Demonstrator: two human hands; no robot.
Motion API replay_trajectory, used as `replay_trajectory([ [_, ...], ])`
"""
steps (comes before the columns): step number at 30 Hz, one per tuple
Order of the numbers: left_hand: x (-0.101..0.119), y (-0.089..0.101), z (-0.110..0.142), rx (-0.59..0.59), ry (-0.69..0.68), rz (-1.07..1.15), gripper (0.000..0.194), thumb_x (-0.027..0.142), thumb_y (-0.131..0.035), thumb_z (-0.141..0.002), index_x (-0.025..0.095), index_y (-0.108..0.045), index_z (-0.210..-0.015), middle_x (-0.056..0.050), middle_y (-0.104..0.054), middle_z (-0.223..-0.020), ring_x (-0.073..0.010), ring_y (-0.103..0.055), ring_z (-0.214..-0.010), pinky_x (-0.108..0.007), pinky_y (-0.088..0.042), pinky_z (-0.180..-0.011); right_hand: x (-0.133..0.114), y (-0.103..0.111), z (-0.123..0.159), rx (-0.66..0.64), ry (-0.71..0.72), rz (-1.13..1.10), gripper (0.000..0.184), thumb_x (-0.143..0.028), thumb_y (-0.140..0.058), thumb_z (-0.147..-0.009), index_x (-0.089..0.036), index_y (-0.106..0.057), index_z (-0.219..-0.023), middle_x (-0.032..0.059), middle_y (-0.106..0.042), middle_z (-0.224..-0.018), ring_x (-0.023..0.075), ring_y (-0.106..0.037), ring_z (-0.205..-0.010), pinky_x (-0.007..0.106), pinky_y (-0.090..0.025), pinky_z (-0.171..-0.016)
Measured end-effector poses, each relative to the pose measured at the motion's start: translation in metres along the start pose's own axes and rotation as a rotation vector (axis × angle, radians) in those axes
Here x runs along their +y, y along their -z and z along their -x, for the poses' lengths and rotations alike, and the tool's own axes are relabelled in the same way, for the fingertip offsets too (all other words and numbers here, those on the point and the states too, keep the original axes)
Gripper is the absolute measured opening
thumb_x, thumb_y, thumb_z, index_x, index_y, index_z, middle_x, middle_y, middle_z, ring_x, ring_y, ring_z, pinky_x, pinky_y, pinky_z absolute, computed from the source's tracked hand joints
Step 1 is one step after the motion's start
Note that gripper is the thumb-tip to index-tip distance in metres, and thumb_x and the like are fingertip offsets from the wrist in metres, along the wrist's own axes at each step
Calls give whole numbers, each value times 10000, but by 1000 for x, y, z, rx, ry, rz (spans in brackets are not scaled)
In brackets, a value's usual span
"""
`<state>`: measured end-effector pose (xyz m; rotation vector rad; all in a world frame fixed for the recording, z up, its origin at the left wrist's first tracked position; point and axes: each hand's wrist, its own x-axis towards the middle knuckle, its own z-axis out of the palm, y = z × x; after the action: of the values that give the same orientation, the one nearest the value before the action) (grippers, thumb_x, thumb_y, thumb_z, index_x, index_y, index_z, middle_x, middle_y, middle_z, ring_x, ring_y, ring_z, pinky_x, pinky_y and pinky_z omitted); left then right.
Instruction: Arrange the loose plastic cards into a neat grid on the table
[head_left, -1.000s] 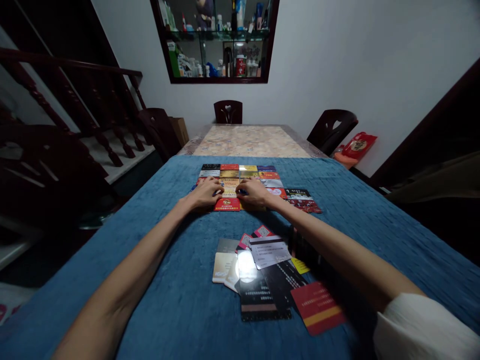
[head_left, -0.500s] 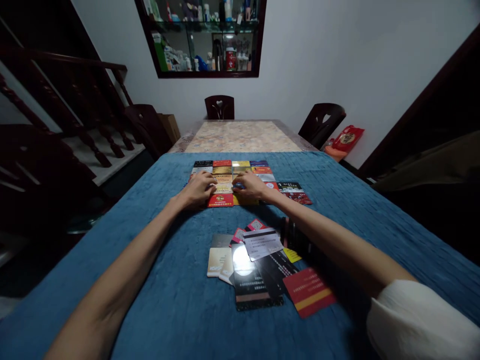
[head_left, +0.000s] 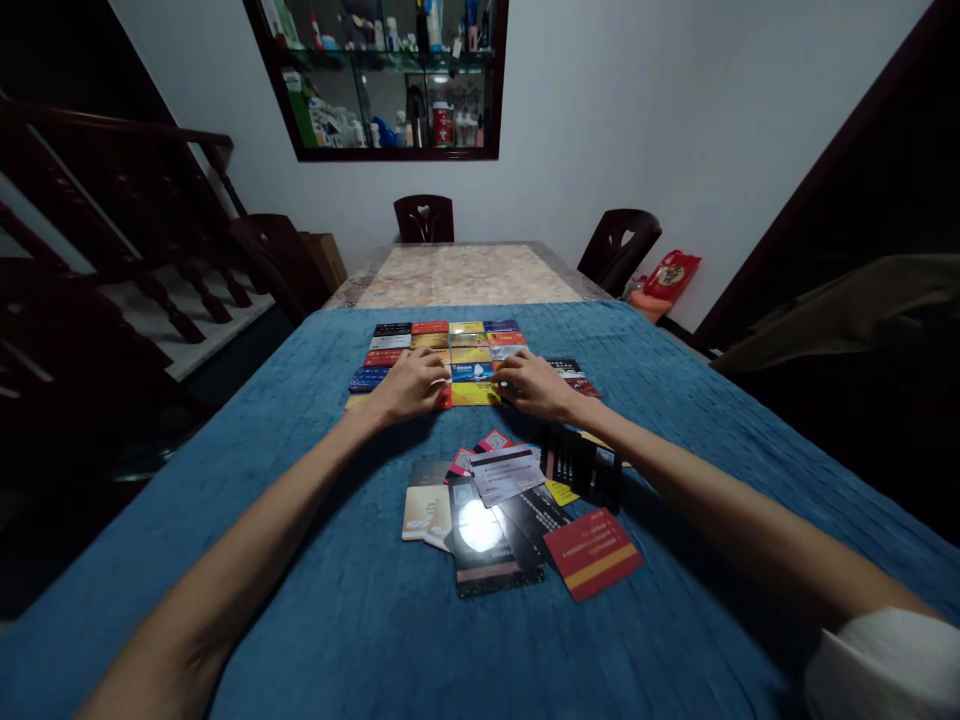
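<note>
A set of cards (head_left: 470, 354) is laid out in close rows on a blue cloth (head_left: 360, 620), across the middle of the table; in the far row, black, red, yellow and dark blue are shown from left to right. The left part of the near rows is covered by the left hand (head_left: 415, 383), its fingers half curled; the right part is covered by the right hand (head_left: 534, 385), likewise bent and partly closed. Whether a card is gripped by either cannot be told. Between the hands are displayed a blue card (head_left: 472, 373) and, just nearer, a yellow card (head_left: 475, 394). Nearer, well apart from the rows, a loose pile (head_left: 517, 520) is spread, overlapping: a white card with a dark stripe (head_left: 506, 475) is placed on top, a red card with a yellow band (head_left: 593, 553) at the near right, a pale gold card (head_left: 420, 512) at the left.
</note>
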<state>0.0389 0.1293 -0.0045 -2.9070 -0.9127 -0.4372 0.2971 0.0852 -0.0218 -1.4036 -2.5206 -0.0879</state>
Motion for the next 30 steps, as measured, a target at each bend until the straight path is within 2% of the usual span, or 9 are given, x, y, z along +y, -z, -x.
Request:
replay_trajectory([
  [9, 60, 1, 1, -47, -142, -55, 191, 214, -528, -925, 168, -701, -991, -114, -672, -1081, -285, -519, -1126, -451, -380, -956, 12, 6, 63, 49, 47, -25, 244, -233, -537, -930, -196, -716, -1092, 107, -695, -1086, 257, -531, -988, 409, -414, -890],
  [13, 86, -1, 4, -80, -204, -47, 193, 228, -520, -943, 158, -690, -1002, -121, -673, -1087, -286, -522, -1124, -434, -386, -923, 14, 9, 85, 61, 35, -60, 242, -238, -537, -926, -223, -722, -1082, 103, -703, -1088, 272, -542, -1009, 434, -440, -879],
  [18, 115, -7, 5, -63, -271, -16, 198, 258, -522, -953, 165, -687, -1009, -123, -676, -1082, -286, -515, -1137, -438, -374, -924, 15, 21, 106, 39, 54, -129, 264, -212, -516, -920, -224, -738, -1063, 117, -705, -1077, 277, -547, -1036, 469, -459, -912],
  [24, 143, -13, -3, -83, -356, 2, 161, 242, -534, -933, 162, -672, -950, -112, -678, -1051, -275, -521, -1107, -419, -377, -879, 20, 33, 130, -30, 53, -191, 405, -86, -534, -784, -243, -736, -1098, 99, -694, -1123, 270, -550, -1062, 476, -462, -937],
  [30, 160, -20, -14, -108, -393, -13, 110, 229, -581, -898, 162, -662, -931, -110, -686, -1046, -291, -503, -1138, -442, -367, -888, 23, 35, 150, -148, 6, -193, 675, -45, -542, -638, -268, -668, -1262, 89, -627, -1312, 295, -517, -1178, 512, -443, -1008],
])
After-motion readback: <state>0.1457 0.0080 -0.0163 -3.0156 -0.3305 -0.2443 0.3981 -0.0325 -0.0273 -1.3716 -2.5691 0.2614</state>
